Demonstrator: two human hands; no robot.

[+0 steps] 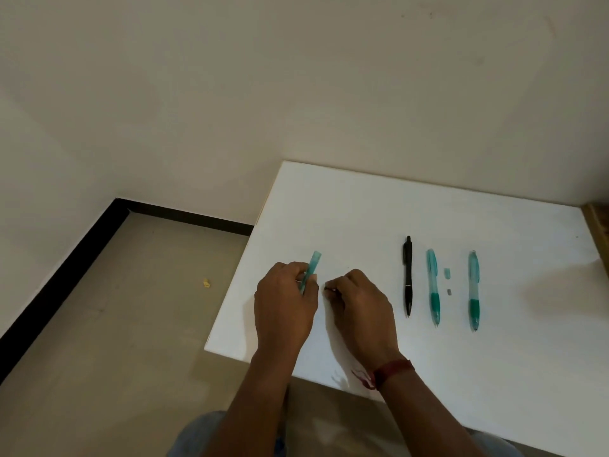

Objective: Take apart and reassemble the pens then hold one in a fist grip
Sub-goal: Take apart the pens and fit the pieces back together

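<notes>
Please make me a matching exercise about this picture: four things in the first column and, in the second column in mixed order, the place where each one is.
Things
1. teal barrel
2. small dark part
3. black pen
4. red thread band

Places
A. lying on the white table beside a whole teal pen
B. around the right wrist
C. held in the left hand
D. pinched at the fingertips of the right hand

Pairs: 1-C; 2-D; 3-A; 4-B
</notes>
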